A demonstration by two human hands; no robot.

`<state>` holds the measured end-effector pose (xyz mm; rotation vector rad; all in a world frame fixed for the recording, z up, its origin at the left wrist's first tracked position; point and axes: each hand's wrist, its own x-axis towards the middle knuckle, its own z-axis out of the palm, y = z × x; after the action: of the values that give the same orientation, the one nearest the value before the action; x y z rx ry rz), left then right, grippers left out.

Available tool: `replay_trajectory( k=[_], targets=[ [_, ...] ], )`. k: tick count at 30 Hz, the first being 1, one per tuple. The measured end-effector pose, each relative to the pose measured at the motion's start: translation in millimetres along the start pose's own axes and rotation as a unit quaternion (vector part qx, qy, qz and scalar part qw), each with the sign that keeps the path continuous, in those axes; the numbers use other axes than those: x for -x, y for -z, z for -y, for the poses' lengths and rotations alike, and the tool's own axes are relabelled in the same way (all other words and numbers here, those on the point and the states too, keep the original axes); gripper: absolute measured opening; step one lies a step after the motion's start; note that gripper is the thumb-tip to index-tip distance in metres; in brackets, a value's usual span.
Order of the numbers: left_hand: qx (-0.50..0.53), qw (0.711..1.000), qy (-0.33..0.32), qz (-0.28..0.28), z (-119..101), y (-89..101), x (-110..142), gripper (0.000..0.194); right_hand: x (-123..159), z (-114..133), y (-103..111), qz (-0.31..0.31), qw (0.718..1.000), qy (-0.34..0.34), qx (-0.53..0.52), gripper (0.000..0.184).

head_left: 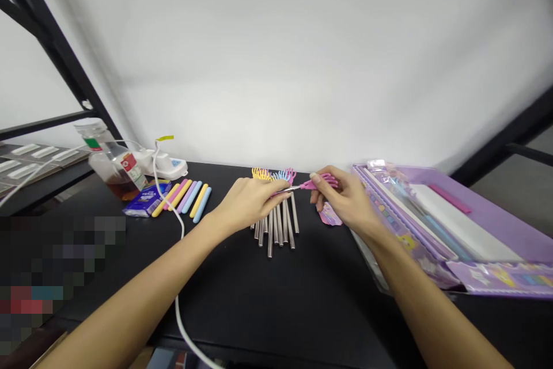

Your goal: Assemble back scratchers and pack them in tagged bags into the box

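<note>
1. White wall point(302, 69): fills the back, plain, faint shadows.
2. Flat black worktop point(276, 300): runs from the wall toward the wearer; carries everything below.
3. Black metal frame point(52, 52): bars slant at far left; similar bars at right.
4. Open purple box with printed edges point(505, 208): right side of worktop. Long white, blue and magenta pieces inside, partly blurred.
5. Left hand point(248, 202): palm down above the rod cluster; thumb and fingers pinched together on a slim silver metal shaft.
6. Right hand point(345, 199): opposite, between cluster and box; fingers curled, thumb and forefinger closed on the pink plastic end of that piece. Both hands meet on the one item.
7. Clear bottle with white cap, holding brown liquid point(121, 167): left rear, red and green labels.
8. Cluster of silver metal rods with yellow, blue and pink claw-shaped heads point(276, 228): centre, heads toward wall, partly under left hand.
9. White power strip point(178, 168): beside bottle; white cable point(177, 314) loops forward, passing the left forearm.
10. Dark blue-purple packet point(147, 199): just in front of bottle.
11. Row of pastel yellow, pink, purple and blue rounded sticks point(191, 197): slanted, right of packet.
12. Pink-ended silver rod point(307, 185): roughly level, spanning both hands.
13. Small pink-purple printed card point(330, 213): on worktop, near right hand.
</note>
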<state>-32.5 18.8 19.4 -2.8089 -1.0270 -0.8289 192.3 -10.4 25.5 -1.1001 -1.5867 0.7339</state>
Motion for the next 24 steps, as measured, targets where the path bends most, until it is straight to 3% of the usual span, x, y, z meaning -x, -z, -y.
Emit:
replay_trajectory(
  k=[6,9,12,15,17,19,21,24],
  targets=[
    [-0.101,0.994,-0.042,-0.028,2.5,-10.6,2.1,0.034,4.6,5.1,-19.5,0.031,0.998,-0.055,-0.017,0.029],
    [-0.112,0.991,-0.063,-0.048,3.1,-17.3,0.7,0.037,4.7,7.9,-26.9,0.011,0.995,-0.083,-0.051,0.027],
    [-0.107,0.992,-0.064,-0.033,8.3,-16.0,-1.6,0.034,1.8,6.2,-21.8,-0.002,0.990,-0.112,-0.086,0.028],
    [-0.102,0.995,-0.011,-0.012,25.1,-3.7,-1.2,0.024,-6.1,-2.1,1.3,-0.082,0.975,-0.134,-0.157,0.025],
    [-0.127,0.990,0.060,-0.010,39.0,5.5,0.9,0.019,-12.5,-8.6,20.7,-0.192,0.944,-0.132,-0.234,0.021],
    [-0.151,0.984,0.097,-0.013,48.1,10.1,2.9,0.017,-17.0,-13.1,34.1,-0.263,0.905,-0.126,-0.309,0.020],
    [-0.169,0.982,0.080,-0.037,48.4,8.7,3.6,0.016,-18.3,-14.6,36.0,-0.269,0.885,-0.132,-0.355,0.022],
    [-0.176,0.981,-0.003,-0.077,36.9,0.3,2.5,0.020,-15.8,-13.5,21.0,-0.222,0.893,-0.150,-0.362,0.028]
  ],
)
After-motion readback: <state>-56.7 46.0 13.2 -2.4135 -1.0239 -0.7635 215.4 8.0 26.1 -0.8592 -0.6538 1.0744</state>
